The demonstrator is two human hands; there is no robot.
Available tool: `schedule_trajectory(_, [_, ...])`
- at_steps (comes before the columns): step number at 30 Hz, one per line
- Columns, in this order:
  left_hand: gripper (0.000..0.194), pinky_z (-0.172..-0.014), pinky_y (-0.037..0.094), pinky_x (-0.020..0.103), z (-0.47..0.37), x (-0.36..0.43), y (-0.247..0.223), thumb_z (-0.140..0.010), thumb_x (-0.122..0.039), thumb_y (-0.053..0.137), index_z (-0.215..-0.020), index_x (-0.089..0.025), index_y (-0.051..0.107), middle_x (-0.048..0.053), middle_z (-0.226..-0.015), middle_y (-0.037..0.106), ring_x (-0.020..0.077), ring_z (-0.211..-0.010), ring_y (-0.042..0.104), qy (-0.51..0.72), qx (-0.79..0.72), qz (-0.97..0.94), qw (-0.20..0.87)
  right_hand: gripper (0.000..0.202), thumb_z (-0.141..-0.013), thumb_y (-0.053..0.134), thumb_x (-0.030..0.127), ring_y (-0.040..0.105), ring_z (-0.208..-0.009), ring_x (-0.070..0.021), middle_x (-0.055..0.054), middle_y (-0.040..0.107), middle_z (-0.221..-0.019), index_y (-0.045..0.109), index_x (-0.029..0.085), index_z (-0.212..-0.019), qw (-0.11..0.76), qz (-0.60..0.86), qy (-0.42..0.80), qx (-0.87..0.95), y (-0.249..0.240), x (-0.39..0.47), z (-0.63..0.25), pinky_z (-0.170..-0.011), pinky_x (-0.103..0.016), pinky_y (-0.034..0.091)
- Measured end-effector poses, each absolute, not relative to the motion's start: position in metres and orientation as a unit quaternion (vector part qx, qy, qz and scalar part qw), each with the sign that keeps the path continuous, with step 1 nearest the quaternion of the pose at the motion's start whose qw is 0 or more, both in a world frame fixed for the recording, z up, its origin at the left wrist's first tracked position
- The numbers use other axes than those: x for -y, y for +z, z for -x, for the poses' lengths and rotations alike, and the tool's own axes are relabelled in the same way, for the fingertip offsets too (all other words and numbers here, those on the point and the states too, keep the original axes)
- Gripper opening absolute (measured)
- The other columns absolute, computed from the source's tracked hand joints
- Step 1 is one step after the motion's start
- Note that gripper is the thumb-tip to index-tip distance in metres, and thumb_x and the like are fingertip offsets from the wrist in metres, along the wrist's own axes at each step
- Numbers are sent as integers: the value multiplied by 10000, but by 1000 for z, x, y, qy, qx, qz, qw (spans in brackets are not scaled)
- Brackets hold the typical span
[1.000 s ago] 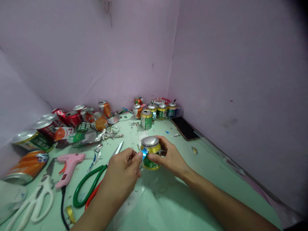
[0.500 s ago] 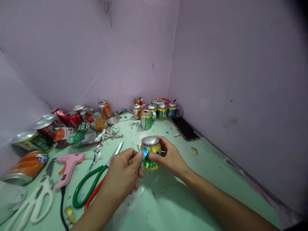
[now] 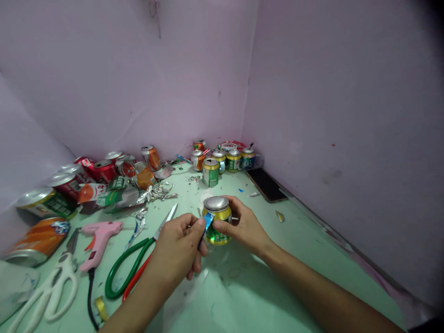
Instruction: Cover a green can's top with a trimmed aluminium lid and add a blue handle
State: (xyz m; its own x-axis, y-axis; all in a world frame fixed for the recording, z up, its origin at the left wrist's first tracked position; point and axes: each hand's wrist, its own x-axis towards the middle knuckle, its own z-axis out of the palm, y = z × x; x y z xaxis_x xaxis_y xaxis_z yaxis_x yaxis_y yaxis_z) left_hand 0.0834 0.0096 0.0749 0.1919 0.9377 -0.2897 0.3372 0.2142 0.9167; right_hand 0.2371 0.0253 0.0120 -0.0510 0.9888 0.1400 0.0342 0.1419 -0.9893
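Note:
My right hand (image 3: pixel 244 226) is wrapped round the right side of a short green and yellow can (image 3: pixel 219 236) with a silver domed top. Between the thumb and fingers of my left hand (image 3: pixel 185 243) is a narrow blue metal strip (image 3: pixel 208 221). The strip's upper end lies against the can's left side or just in front of it; I cannot tell if they touch. Left of my left hand lie scissors (image 3: pixel 130 266) with one green and one red handle, partly hidden behind my forearm.
At the left are a pink glue gun (image 3: pixel 100 240), white-handled scissors (image 3: pixel 57 289), an orange can (image 3: pixel 40 240) and several red cans (image 3: pixel 104 171). Cut metal scraps (image 3: pixel 156 190) lie behind. Farther back stand a green can (image 3: pixel 211 172) and several small can pots (image 3: pixel 233 160), beside a phone (image 3: pixel 267 185).
Almost nothing has shifted. My left hand's lower fingers have moved slightly, with the blue strip still pinched beside the can.

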Motion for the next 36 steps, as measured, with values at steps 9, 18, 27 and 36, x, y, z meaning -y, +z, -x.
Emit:
schedule_trajectory(9, [266, -269, 271, 149, -83, -8, 77, -815, -394, 443, -636, -198, 455, -79, -328, 468, 62, -246, 356, 264, -576, -566, 527, 557, -630, 732, 380, 578, -957, -219, -70, 619, -1053, 489, 194, -1095, 506, 470, 455, 563, 11, -26, -237, -747, -316, 463])
schedule_trajectory(18, [313, -318, 169, 131, -64, -22, 78, -798, -401, 492, -605, -154, 487, -21, -489, 605, 2, -272, 312, 306, -541, -581, 526, 560, -638, 717, 360, 567, -990, -243, -86, 607, -1084, 470, 185, -1110, 515, 517, 384, 566, -4, -46, -252, -824, -368, 440])
schedule_trajectory(27, [331, -315, 164, 134, -51, -29, 81, -790, -399, 537, -579, -145, 512, 8, -507, 619, 0, -283, 305, 362, -503, -553, 557, 793, -532, 771, 338, 478, -1163, -291, -143, 498, -1276, 401, 180, -1216, 463, 544, 358, 601, -2, -51, -267, -975, -439, 360])
schedule_trajectory(36, [309, -318, 169, 136, -55, -28, 82, -799, -383, 520, -595, -153, 491, -20, -473, 596, 2, -281, 318, 338, -480, -564, 581, 650, -628, 718, 458, 463, -1181, -303, -107, 520, -1259, 494, 230, -1194, 534, 495, 259, 635, 23, -33, -268, -998, -493, 345])
